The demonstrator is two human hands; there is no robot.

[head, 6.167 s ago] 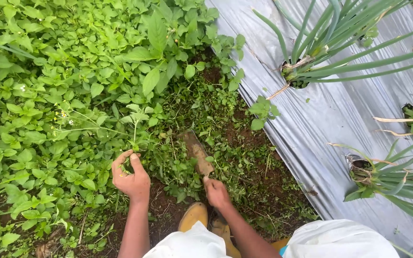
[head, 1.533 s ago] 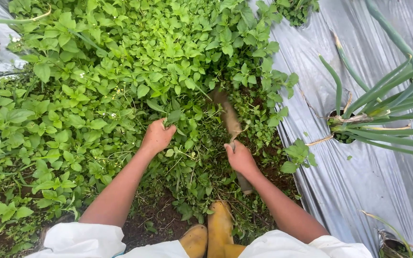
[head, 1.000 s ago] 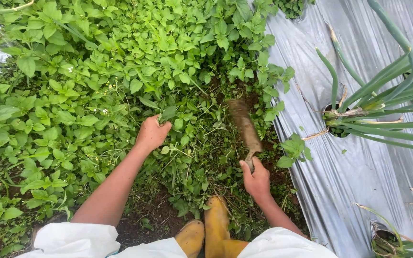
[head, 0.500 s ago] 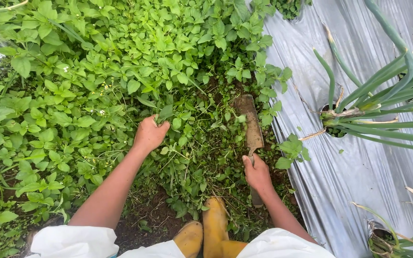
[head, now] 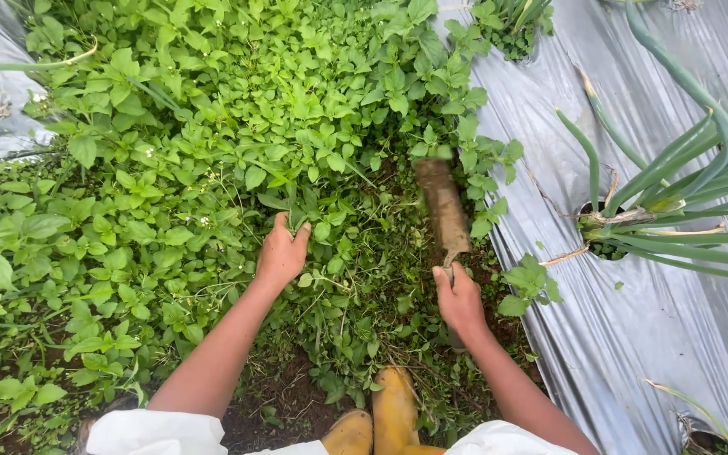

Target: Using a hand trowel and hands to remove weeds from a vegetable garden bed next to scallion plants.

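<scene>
Gripping a clump of weeds (head: 297, 215), the left hand (head: 280, 253) is curled shut on the stems low in the green patch, fingers buried among the leaves. The right hand (head: 458, 299) is clenched round the handle of a soil-caked blade (head: 444, 211), which stands raised and blurred just beside the edge of the plastic sheet (head: 650, 337).

Change noted: a second and a half ago the blade lay further up the patch with the right hand close behind it; since then that hand has drawn back toward the body and the blade has come with it, while the left hand has stayed on the same clump throughout. Judgement: this reads as one cutting stroke in progress, the weeds held taut by the left.

Surroundings: dense weeds cover the ground ahead and to the left; bare dark soil (head: 284, 396) shows near the yellow boots (head: 393, 409) at the bottom edge. Onion plants (head: 676, 194) grow through holes in the sheet at right.
</scene>
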